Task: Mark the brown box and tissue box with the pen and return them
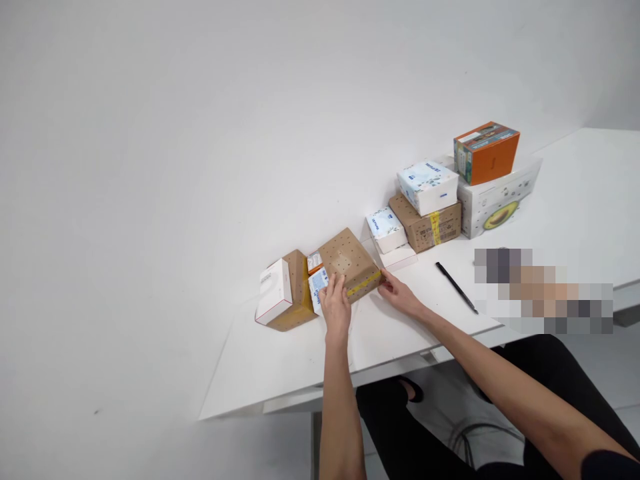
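Between my hands is a brown cardboard box [356, 257] with dark dots and yellow tape along its front edge. It looks tilted, its left side over a blue-and-white tissue pack [317, 291]. My left hand [336, 301] grips the front left of this box, fingers on its top. At the right front corner, my right hand [399, 293] pinches the edge; its fingertips are partly hidden. Left of the tissue pack, a white box [275, 291] rests against another brown carton [299, 303] with yellow tape. A small orange-and-white pack [315, 262] shows behind.
Along the wall stand a smaller tissue pack [387, 230], a taped carton [433, 230] under a larger tissue pack [429, 187], and an orange box [493, 157] on an avocado-printed box [500, 207]. A black pen [456, 287] lies on the white table [270, 367]. A pixelated patch covers the right side.
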Available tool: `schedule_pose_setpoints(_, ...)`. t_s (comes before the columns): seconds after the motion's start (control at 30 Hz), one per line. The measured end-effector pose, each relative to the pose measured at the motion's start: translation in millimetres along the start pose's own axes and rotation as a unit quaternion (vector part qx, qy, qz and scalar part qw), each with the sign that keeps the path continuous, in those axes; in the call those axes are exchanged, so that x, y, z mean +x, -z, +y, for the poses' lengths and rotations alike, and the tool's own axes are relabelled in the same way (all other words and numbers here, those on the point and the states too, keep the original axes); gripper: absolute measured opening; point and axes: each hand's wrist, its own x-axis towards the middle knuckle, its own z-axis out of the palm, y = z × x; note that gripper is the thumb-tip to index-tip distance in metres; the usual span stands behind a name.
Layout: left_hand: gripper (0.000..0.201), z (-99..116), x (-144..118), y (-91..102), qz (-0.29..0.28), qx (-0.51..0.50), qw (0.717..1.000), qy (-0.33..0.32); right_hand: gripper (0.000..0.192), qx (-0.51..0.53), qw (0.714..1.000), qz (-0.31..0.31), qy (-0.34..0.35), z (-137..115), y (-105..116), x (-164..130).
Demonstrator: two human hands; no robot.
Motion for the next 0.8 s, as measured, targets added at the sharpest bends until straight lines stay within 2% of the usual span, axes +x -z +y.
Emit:
schedule_pose_setpoints(0.17,0.043,2.8,10.1,2.2,0.016,0.052,0.997,0.054,0.052,0.005,1.000,0.015,-0.009,4.7,4.6,-21.3)
schedule_pose_setpoints(0.27,0.039,15.9,8.6,3.4,0.056,0.064,0.996,0.031,0.036,-0.010,1.000,0.017,-0.011,2.8,20.3,-47.2)
schedule_pose_setpoints(0.37,0.036,43.4,13.7,-4.8,0.072,0.010,0.997,-0.040,0.027,-0.039,0.999,0.028,-0.012,0.7,34.0,-67.7)
schedule_pose_setpoints(0.47,0.033,78.6,32.8,-23.9,0.051,-0.029,0.993,-0.102,0.023,-0.056,0.998,0.030,0.030,-0.9,37.9,-75.5)
schedule_pose_setpoints(0.53,0.033,100.4,51.6,-40.4,0.029,-0.031,0.992,-0.115,0.023,-0.059,0.996,0.022,0.060,-1.4,37.0,-75.1)
schedule_pose_setpoints(0.67,0.040,130.7,91.0,-73.6,-0.013,-0.010,0.998,-0.063,0.021,-0.048,0.996,0.025,0.068,-1.7,35.8,-70.8)
schedule_pose_setpoints(0.8,0.050,145.7,119.1,-95.7,-0.068,-0.019,0.997,0.032,0.021,-0.042,0.997,0.029,0.066,-4.0,37.0,-69.1)
